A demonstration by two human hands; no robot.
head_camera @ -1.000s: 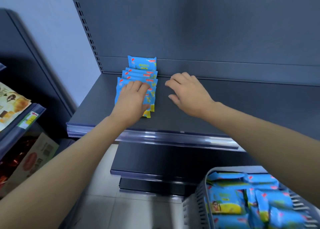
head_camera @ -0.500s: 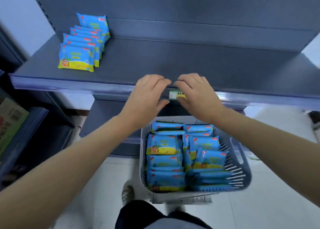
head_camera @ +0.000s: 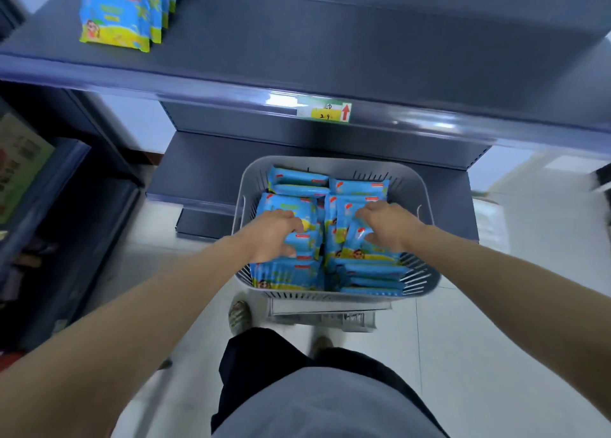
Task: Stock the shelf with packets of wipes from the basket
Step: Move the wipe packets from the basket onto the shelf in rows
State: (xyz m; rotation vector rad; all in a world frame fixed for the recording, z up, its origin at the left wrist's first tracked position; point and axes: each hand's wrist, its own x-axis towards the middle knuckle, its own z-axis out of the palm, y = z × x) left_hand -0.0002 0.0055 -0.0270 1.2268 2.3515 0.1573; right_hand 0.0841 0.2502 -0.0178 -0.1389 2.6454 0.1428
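Your left hand is curled round a packet near the basket's left wall, and your right hand grips a second packet right beside it.

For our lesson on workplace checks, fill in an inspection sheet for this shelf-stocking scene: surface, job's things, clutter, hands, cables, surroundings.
Surface: grey shelf, mostly bare; price label on its front edge.
Job's things: shelf packets in a row at the shelf's left end; grey basket below, full of basket packets.
Clutter: nothing seen.
Hands: left hand and right hand both in the basket, each with fingers curled onto basket packets.
Cables: nothing seen.
Surroundings: lower shelf behind the basket; pale tiled floor; neighbouring rack with boxed goods at left, blurred.
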